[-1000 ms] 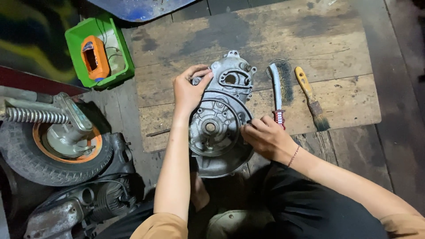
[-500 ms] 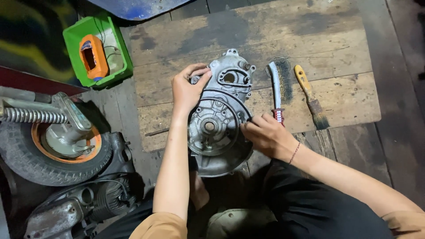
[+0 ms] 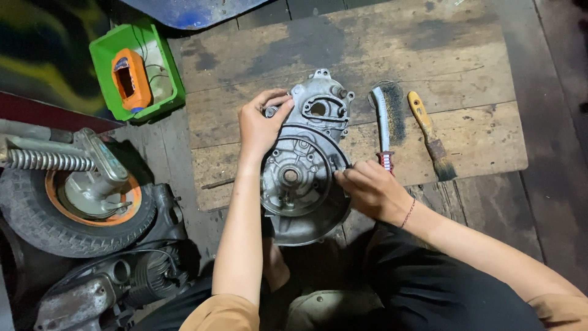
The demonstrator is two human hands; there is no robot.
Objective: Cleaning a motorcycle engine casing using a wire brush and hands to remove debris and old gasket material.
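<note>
A grey metal engine crankcase cover (image 3: 303, 168) lies on a worn wooden board (image 3: 465, 55), its round part toward me. My left hand (image 3: 260, 125) grips its upper left edge, fingers curled over the rim. My right hand (image 3: 370, 190) rests against the right rim of the round part, fingertips pinched on a thin dark gasket edge there. A wire brush (image 3: 384, 125) with a red-tipped handle lies just right of the cover, and a yellow-handled paintbrush (image 3: 429, 135) lies beside it.
A green plastic bin (image 3: 160, 79) holding an orange part (image 3: 130, 83) sits at the upper left. A small wheel with tyre, spring and metal bracket (image 3: 73, 196) lies on the left floor, with engine parts (image 3: 110, 282) below it. My dark-trousered legs fill the bottom.
The view has shifted slightly. My right hand's fingers have slid a little along the cover's right rim; my left hand keeps its hold on the upper edge.
</note>
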